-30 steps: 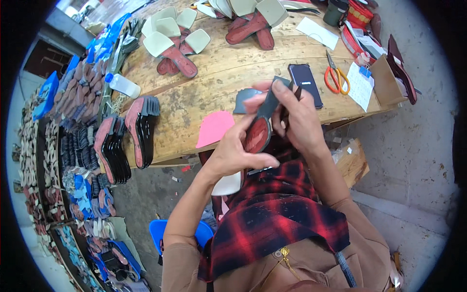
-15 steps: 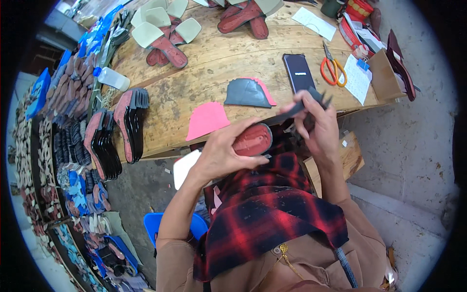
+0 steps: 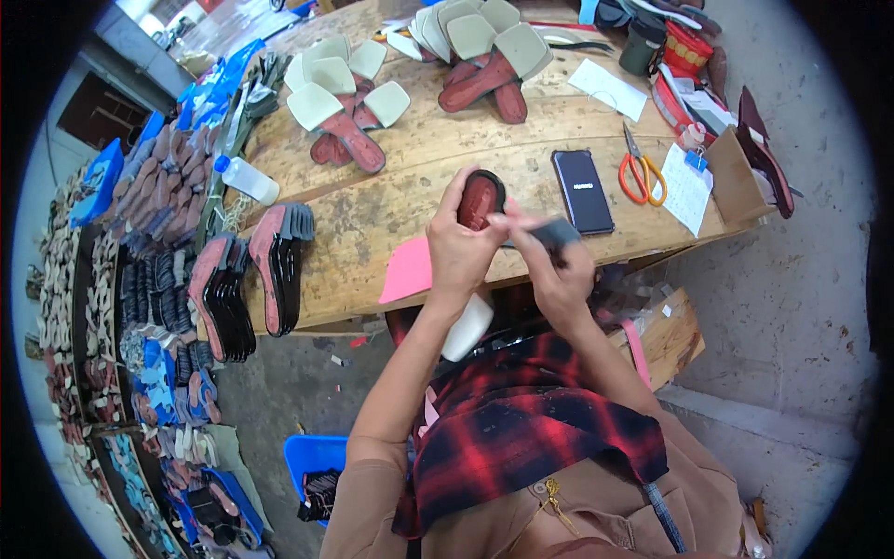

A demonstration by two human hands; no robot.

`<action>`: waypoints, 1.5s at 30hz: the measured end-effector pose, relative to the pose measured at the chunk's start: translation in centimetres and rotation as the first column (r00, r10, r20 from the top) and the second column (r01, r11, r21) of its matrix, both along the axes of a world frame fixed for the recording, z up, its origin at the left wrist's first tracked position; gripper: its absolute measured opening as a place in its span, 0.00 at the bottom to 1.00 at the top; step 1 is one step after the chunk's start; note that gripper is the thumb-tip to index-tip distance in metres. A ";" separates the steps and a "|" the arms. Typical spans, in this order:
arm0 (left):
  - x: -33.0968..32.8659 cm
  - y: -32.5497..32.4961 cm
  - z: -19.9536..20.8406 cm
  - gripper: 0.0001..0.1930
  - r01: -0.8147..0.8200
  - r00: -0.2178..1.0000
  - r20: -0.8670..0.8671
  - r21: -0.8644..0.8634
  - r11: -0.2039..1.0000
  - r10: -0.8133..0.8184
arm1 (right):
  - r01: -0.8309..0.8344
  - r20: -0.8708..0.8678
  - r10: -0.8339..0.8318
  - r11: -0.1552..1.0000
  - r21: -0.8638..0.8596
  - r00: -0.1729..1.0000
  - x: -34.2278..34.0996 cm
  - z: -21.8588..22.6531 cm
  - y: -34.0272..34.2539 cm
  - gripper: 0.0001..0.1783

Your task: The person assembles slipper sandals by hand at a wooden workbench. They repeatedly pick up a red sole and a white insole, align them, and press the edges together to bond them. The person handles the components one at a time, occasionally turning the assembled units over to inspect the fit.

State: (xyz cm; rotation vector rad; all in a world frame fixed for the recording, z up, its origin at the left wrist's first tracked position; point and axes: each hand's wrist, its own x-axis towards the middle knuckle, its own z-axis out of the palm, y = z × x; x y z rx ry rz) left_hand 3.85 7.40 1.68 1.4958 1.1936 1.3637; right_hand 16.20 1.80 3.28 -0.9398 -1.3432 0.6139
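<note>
Sandal sole [image 3: 479, 201] held aloft over the near edge of the tabletop [image 3: 410, 200], left of that edge's middle. Long axis runs roughly away from the wearer, leaning slightly right at the far end; the rounded, red-topped end points toward the far edge, while the pale, squared end shows below the wrist, short of the near edge. Left hand [image 3: 456, 256]: grip wrapped about the sole's middle, thumb across toward its right rim. Right hand [image 3: 561, 278]: grip pinched on a dark grey strip [image 3: 556, 233], blurred, fingertips close by the left thumb; whether strip meets rim, cannot tell. Pink cut piece [image 3: 407, 270] lies just left of the left hand, by the near edge. Smartphone [image 3: 584, 193] and scissors [image 3: 641, 175] lie toward the right edge, blades pointing to the far edge.
</note>
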 end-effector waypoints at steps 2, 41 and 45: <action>0.5 0.4 0.7 0.32 0.059 0.994 0.098 -0.069 0.996 -0.052 | 0.029 0.060 -0.024 0.995 -0.092 0.998 0.7 1.2 2.1 0.09; -4.4 -7.2 1.4 0.34 0.439 0.876 -0.165 -0.115 0.891 -0.453 | -0.764 -0.803 0.273 0.565 -0.313 0.530 2.7 -0.3 -4.1 0.31; -5.1 -7.4 1.3 0.35 0.720 0.694 0.286 -0.269 0.640 -0.660 | -0.702 -0.862 0.007 0.583 -0.409 0.507 3.8 -4.9 -3.1 0.20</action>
